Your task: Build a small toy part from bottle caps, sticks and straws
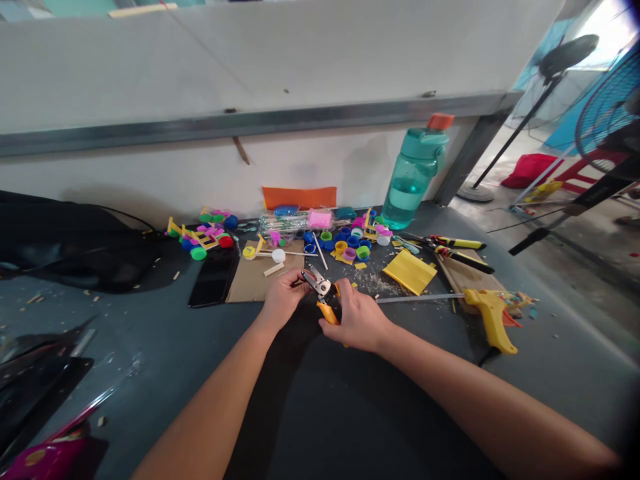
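Note:
My right hand (363, 319) is closed around the orange-yellow handles of a pair of wire strippers (323, 287), whose metal jaws point up and to the left. Beside those jaws, the fingers of my left hand (284, 297) are pinched together; what they hold, if anything, is too small to make out. Just beyond lies a piece of cardboard (245, 283) bearing a small wooden piece (274, 269), a white cap (279, 255) and a yellow cap (249, 253). A thin white stick (321, 251) rests near several coloured bottle caps (341, 246).
A yellow glue gun (487, 313), pliers (465, 259) and a yellow sheet (410, 271) lie to the right. A teal bottle (413, 177) stands near the back panel. A black phone (214, 277) and assembled cap-wheeled toys (205, 237) are at left. Scraps litter the table.

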Action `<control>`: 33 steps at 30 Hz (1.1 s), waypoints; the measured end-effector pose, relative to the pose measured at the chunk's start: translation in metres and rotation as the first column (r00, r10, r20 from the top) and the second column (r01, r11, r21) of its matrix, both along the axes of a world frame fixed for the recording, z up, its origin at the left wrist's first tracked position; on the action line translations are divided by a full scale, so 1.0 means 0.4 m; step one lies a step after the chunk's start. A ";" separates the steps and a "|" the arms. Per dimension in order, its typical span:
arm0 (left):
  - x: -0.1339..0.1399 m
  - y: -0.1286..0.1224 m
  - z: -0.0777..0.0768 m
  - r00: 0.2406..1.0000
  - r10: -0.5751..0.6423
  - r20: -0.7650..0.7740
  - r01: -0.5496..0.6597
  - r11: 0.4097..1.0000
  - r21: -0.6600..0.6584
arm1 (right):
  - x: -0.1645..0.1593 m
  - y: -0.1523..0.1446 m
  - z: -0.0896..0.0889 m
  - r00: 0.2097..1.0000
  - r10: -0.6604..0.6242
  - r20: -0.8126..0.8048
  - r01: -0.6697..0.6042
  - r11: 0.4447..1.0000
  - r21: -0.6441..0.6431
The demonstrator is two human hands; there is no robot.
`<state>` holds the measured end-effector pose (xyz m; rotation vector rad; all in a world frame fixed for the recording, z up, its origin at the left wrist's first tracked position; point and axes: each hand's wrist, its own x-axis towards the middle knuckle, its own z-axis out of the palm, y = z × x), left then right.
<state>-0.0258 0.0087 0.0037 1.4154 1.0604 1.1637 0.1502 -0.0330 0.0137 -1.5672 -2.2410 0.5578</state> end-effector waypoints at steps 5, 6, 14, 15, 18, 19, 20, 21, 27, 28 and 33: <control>0.002 -0.004 -0.003 1.000 0.023 -0.009 -0.023 0.999 0.026 | 0.001 -0.003 0.016 0.999 0.036 0.030 -0.036 0.999 -0.014; 0.002 -0.004 -0.004 0.999 0.027 -0.017 -0.027 0.999 0.031 | 0.000 -0.004 0.020 0.999 0.041 0.032 -0.040 0.999 -0.022; 0.002 -0.008 0.001 0.999 0.037 -0.033 -0.034 0.997 0.068 | 0.000 -0.011 0.027 0.998 0.057 0.040 -0.057 0.998 -0.014; 0.001 -0.008 0.002 0.999 0.039 -0.034 -0.036 0.997 0.068 | 0.001 -0.010 0.024 0.997 0.062 0.042 -0.061 0.998 -0.010; 0.001 -0.006 -0.001 0.998 0.058 -0.027 -0.057 0.997 0.049 | 0.002 -0.007 0.014 0.996 0.067 0.052 -0.067 0.998 -0.003; 0.000 -0.005 -0.003 0.998 0.064 -0.025 -0.063 0.997 0.042 | 0.002 -0.005 0.011 0.996 0.065 0.057 -0.066 0.998 0.003; 0.000 -0.004 -0.006 0.998 0.067 -0.022 -0.066 0.997 0.036 | 0.001 -0.004 0.009 0.996 0.063 0.062 -0.064 0.998 0.011; 0.000 -0.004 -0.009 0.998 0.065 -0.022 -0.065 0.997 0.033 | 0.000 -0.003 0.008 0.996 0.059 0.065 -0.060 0.998 0.020; -0.001 -0.002 -0.014 0.999 0.009 -0.035 -0.007 0.998 0.066 | -0.001 -0.003 0.012 0.996 0.010 0.089 -0.014 0.999 0.046; -0.001 -0.002 -0.012 0.999 -0.002 -0.038 0.005 0.998 0.067 | -0.001 -0.004 0.012 0.996 0.006 0.093 -0.012 0.998 0.055; -0.007 0.002 -0.006 0.999 -0.039 -0.020 0.041 0.997 0.065 | 0.000 -0.004 0.008 0.995 0.006 0.098 -0.014 0.997 0.074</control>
